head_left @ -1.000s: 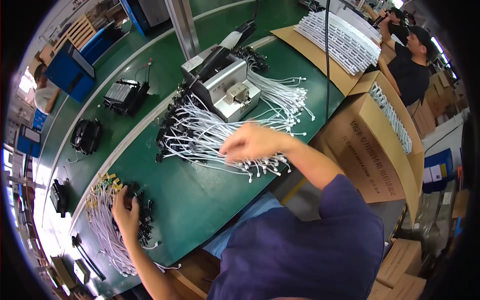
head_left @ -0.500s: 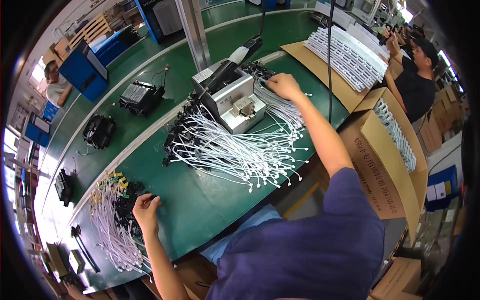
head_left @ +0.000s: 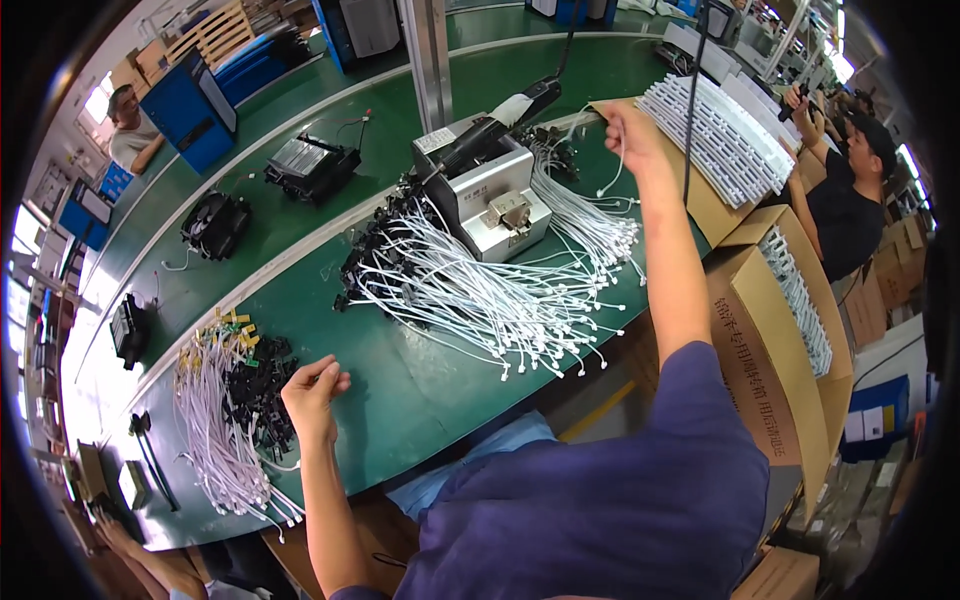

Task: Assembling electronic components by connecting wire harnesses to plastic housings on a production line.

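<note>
At the far right of the smooth green bench, holds one thin white cable in the right hand, pinched narrowly between thumb and fingers, with an end hanging down to a small white plug. Near left, poises the left hand over the bench, thumb and fingers curled close together; cannot tell of anything gripped there. Just left of that hand: a bundle of greyish-lilac cables, with angular black plastic connectors and yellow tabs. Between the hands: a fanned heap of glossy white cables, in front of a boxy, matte metal machine bearing a pale rectangular label, too small to read. Right of the machine: a sheaf of white cables, near the held one. Far right: ridged white strips on cardboard. Nearer, a brown carton printed with dark characters. Far left, beyond a pale rail: a finned silver-and-black module and a rounded black fan.
</note>
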